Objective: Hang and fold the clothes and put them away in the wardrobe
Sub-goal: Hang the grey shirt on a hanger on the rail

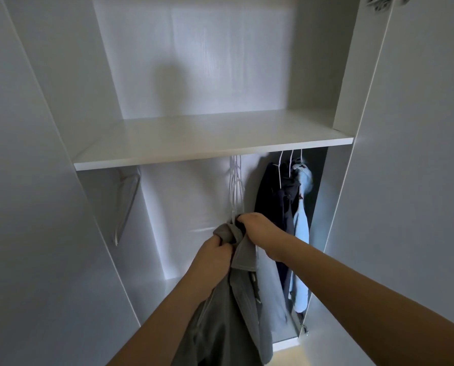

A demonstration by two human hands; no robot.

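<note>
In the lower middle of the frame, both hands are meeting on a grey garment [228, 313] in front of the open wardrobe [49, 128]. The left hand [214, 256] is gripping a bunched fold of the grey cloth, its fingers curled into the fabric from the left side. The right hand [257, 228] is sitting just above and to the right of it, with its fingers clenched around the top of the same garment where the cloth is meeting the thin white hangers [235, 186]; whether it is also pinching a hanger wire is hard to tell. The bulk of the garment is hanging down below the two hands, draping between the forearms towards the bottom edge of the frame. The white hangers are dangling in a cluster from under the white shelf [212, 143], which is running across the centre of the frame. To the right of the hands, a dark garment [273, 196] and a light blue garment [301, 233] are hanging side by side on white hangers of their own, close against the wardrobe's right wall. In the left of the frame, below the shelf, a lone hanger [127, 204] is hanging near the left inner wall, well apart from the hands.
</note>
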